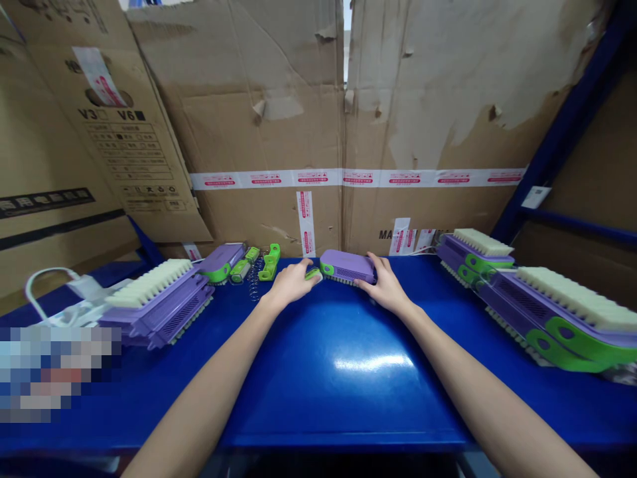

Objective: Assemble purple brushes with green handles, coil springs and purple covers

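Observation:
A purple brush head (348, 264) with a green left end lies bristles down at the back middle of the blue table. My right hand (385, 282) grips its right end, thumb in front and fingers behind. Just left of the brush head, my left hand (293, 282) is closed on a small green plastic part (313, 273), mostly covered by the fingers. Left of that hand are a green bracket (269, 262), a metal coil spring (255, 275) and small green clear-windowed pieces (241, 270). Another purple brush head (221, 260) sits beside them.
Stacked purple brush heads (164, 302) stand on the left, near a white cable and plug (82, 285). More stacks (562, 312) line the right side. Taped cardboard (259, 133) walls the back. The blue table's (348, 398) front edge runs below my forearms.

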Tool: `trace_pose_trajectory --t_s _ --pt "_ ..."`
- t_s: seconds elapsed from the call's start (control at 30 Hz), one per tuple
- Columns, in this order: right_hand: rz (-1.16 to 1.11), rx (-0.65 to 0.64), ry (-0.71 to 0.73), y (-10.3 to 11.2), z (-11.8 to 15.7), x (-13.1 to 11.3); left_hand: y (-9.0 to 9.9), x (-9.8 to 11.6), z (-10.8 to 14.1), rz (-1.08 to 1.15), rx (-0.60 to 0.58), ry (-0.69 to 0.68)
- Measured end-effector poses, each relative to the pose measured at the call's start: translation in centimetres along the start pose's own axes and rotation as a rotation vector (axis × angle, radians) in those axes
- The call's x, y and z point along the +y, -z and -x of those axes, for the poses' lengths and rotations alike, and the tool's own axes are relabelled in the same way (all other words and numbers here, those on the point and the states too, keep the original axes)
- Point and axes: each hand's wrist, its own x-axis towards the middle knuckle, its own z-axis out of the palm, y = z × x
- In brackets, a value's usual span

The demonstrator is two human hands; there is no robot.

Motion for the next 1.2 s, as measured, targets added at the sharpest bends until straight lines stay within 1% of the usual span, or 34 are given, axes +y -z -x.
trace_pose_trajectory --t_s 0.07,0.13,0.23,0.33,0.43,0.5,0.57,0.67,0.8,0.9,1.2 --pt "0.005 -0.005 -0.008 0.0 0.0 -0.1 0.1 -0.5 -0.3 0.068 0.018 0.08" --pt "0.018 -0.006 -0.015 0.0 0.0 -0.2 0.1 -0.9 -0.4 0.073 0.037 0.143" --pt "0.051 0.031 -0.03 -0.1 0.1 -0.3 0.1 -1.2 -0.3 -0.062 0.072 0.19" --pt "0.094 0.07 -0.075 -0.1 0.1 -0.3 -0.1 -1.1 0.0 -0.199 0.093 0.166" --pt "0.131 0.072 -0.121 -0.1 0.1 -0.1 -0.2 -1.2 0.1 -0.29 0.128 0.118" --pt "0.133 0.083 -0.121 -0.1 0.0 0.1 -0.1 -1.3 0.1 -0.343 0.142 0.088" --pt "0.125 0.102 -0.103 -0.1 0.0 0.3 0.0 -1.5 0.0 -0.375 0.132 0.061" --pt "0.132 0.097 -0.101 -0.1 0.1 0.3 0.1 -1.5 0.0 -0.374 0.114 0.055" --pt "0.145 0.064 -0.125 0.0 0.1 0.0 0.0 -1.5 -0.1 -0.281 0.109 0.092" --pt "0.145 0.056 -0.134 0.1 0.1 -0.1 -0.1 -1.7 -0.2 -0.239 0.069 0.057" --pt "0.161 0.064 -0.122 0.1 0.1 -0.1 -0.4 -1.5 -0.3 -0.346 0.109 0.01"
